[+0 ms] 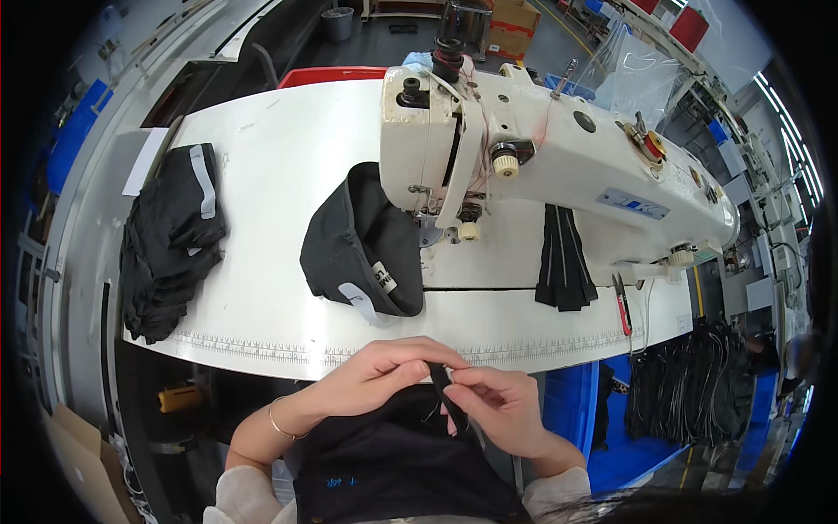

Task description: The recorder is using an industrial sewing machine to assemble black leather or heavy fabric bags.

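A short black fabric strip [445, 397] is pinched between my two hands, just in front of the table's near edge and above my dark apron. My left hand [393, 374] grips its upper end between thumb and fingers. The fingers of my right hand [499, 400] are closed on the strip's right side. Beyond them, a black fabric piece [336, 253] formed into a loop stands on the table against the needle area of the white sewing machine [524, 131]. It carries a pale strip and a small white label.
A pile of black fabric pieces [166, 262] lies at the table's left. Several black strips [563, 262] rest under the machine arm, beside red-handled thread snips [622, 307]. A measuring scale runs along the table's front edge. Black strips [685, 384] hang over a blue bin [569, 406] at right.
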Demonstrator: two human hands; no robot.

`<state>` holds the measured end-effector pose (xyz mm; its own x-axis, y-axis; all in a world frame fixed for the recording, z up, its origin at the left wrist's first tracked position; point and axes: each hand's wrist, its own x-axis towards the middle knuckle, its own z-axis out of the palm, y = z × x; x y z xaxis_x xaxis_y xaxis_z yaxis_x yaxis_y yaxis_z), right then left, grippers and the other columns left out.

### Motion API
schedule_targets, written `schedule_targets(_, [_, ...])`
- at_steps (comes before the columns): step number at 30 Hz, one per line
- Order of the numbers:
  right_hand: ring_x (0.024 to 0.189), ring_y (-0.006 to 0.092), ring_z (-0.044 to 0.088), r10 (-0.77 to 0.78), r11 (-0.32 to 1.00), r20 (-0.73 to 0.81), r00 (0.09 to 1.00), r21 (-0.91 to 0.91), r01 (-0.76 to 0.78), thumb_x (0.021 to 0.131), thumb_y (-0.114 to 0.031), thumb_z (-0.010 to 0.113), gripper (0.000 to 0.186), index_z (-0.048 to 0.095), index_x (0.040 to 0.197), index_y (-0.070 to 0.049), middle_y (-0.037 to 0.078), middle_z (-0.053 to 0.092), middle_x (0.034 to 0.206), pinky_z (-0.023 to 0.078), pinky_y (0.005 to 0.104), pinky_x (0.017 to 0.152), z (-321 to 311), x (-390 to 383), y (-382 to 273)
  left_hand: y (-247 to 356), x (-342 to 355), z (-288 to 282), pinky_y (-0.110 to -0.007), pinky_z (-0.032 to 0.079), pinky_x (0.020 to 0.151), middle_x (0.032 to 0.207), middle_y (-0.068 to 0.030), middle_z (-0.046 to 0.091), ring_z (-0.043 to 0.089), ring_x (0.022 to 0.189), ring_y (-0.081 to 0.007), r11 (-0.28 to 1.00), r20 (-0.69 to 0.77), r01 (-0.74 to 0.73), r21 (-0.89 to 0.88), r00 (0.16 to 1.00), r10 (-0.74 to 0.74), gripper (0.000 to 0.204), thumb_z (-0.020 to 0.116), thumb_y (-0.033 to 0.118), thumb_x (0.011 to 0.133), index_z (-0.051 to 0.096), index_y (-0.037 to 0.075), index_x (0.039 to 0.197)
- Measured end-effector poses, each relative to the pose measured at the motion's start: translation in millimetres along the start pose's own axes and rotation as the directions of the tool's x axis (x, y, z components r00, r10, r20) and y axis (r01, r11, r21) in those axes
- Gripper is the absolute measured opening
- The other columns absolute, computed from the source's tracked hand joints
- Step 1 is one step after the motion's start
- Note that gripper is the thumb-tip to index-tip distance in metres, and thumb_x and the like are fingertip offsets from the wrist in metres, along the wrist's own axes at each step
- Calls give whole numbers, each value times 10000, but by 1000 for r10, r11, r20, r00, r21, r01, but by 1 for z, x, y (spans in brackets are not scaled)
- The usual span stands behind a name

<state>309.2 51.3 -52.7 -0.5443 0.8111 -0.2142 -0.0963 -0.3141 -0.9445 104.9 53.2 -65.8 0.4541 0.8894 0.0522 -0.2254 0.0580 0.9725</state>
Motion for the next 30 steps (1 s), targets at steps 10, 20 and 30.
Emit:
schedule_targets(10, [664, 199, 659, 68, 994, -108, 992, 97, -58, 894, 64, 528, 209, 607, 1086, 40, 160, 673, 840, 537, 265, 619, -28, 35, -15, -11, 29, -7, -344, 466, 853, 874, -192, 572, 551, 882, -294, -271, 114, -45, 962, 962, 246, 401, 571, 44, 656, 589, -150, 1007])
schedule_targets(20, [878, 233, 590, -557, -401, 621, 552, -783, 476, 693, -122, 608, 411, 639, 1076, 25, 112, 648, 902, 488, 343, 833, -56, 144, 21, 10, 64, -67, -358, 457, 671, 826, -121, 578, 557, 737, -288, 68, 1, -17, 998, 973, 231, 347, 667, 89, 636, 592, -31, 952])
schedule_targets(30, [764, 219, 583, -560, 4, 456, 692, -833, 553, 561, -92, 637, 295, 675, 853, -59, 72, 606, 824, 497, 362, 641, -56, 156, 30, -24, 62, -76, -400, 486, 751, 876, -108, 617, 601, 826, -283, -243, 190, -96, 965, 897, 399, 267, 607, 53, 602, 653, -9, 858])
